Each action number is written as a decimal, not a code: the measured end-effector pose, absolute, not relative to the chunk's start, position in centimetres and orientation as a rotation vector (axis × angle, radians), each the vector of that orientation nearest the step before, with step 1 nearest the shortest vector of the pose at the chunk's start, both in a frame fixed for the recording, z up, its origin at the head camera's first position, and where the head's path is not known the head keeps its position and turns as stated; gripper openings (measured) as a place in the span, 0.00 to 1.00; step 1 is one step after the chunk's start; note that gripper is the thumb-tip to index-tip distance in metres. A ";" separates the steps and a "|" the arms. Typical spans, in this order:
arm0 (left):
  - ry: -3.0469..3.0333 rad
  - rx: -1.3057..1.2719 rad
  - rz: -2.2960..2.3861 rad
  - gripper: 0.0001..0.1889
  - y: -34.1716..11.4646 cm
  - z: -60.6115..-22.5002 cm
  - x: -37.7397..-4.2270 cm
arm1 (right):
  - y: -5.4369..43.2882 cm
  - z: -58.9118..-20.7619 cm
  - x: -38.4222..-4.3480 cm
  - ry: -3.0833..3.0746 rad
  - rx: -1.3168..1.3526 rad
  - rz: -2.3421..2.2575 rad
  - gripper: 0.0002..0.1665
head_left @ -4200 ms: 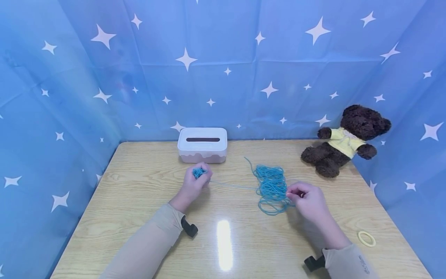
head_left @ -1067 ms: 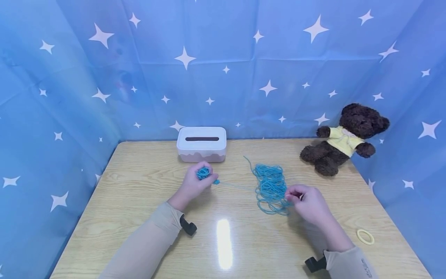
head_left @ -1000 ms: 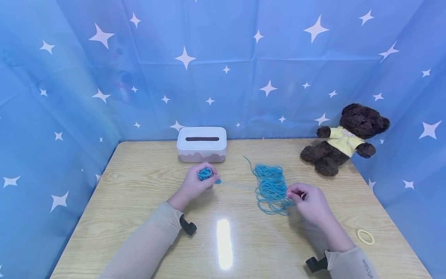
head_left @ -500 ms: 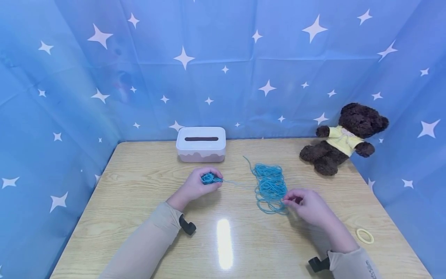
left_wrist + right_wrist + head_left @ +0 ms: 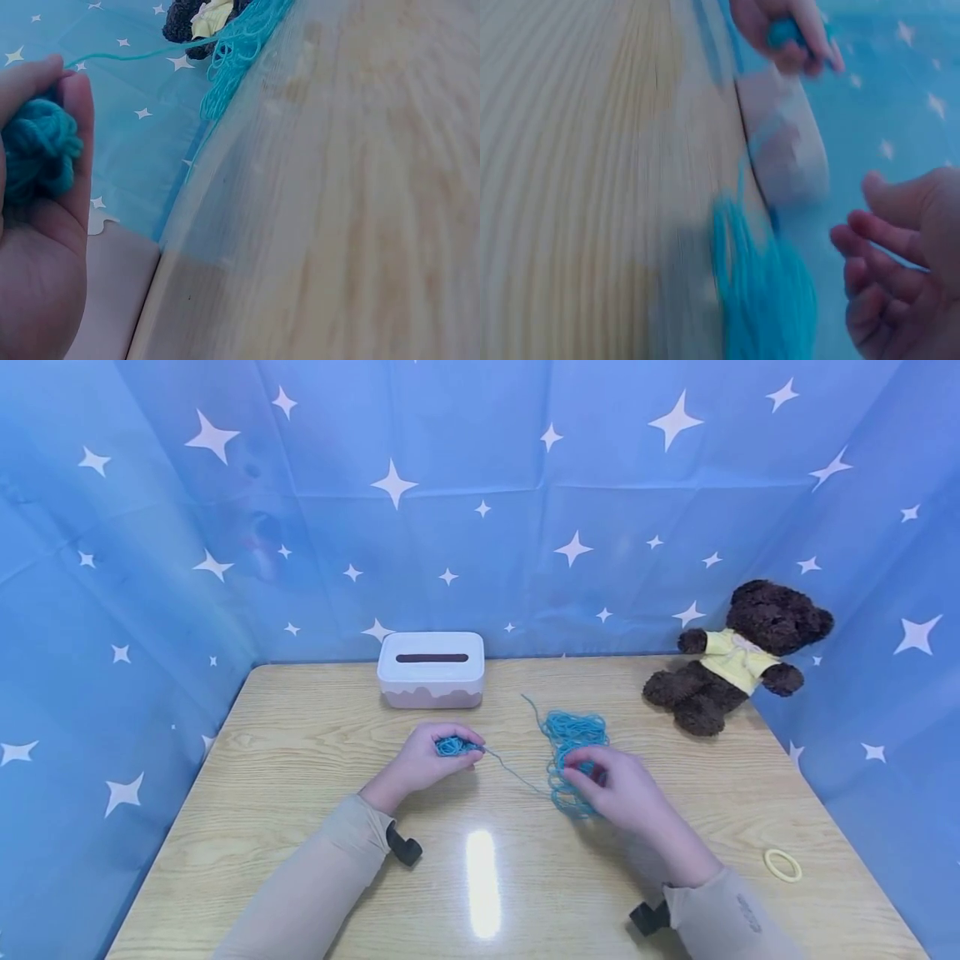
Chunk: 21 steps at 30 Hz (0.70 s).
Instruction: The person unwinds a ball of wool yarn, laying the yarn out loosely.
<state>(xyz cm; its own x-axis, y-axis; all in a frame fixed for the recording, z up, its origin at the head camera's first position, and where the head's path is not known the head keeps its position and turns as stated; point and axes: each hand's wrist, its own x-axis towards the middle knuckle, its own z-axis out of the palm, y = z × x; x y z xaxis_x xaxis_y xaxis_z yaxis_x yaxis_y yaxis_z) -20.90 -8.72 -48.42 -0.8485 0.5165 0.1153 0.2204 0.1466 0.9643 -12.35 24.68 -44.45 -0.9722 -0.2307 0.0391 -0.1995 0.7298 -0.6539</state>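
Head view first: the left hand [image 5: 423, 762] is curled round a small blue yarn bundle [image 5: 453, 746], just nearer than the white slotted box [image 5: 432, 670] at the far edge of the desk [image 5: 315, 735]. Over to the right, here's the right hand [image 5: 618, 787], loosely bent above the near part of the loose yarn pile [image 5: 573, 727]. Teddy bear [image 5: 738, 660] in the far right corner, yellow ring [image 5: 782, 865] near right!

Left wrist view: that grip is wrapped snugly round the bundle, and a strand [image 5: 135, 58] runs from the fingertips toward the pile.

Right wrist view, blurry: thumb and fingers stand apart, this grip released, right beside the pile.
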 end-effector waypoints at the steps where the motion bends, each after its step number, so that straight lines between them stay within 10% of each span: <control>1: 2.179 0.722 1.767 0.13 -8.7 -48.4 -20.9 | 23.6 -44.4 -12.6 2.856 -0.390 -1.102 0.20; 21: 2.150 0.910 1.804 0.04 -8.4 -48.3 -20.8 | 15.9 -43.6 -14.7 3.081 -0.574 -1.248 0.08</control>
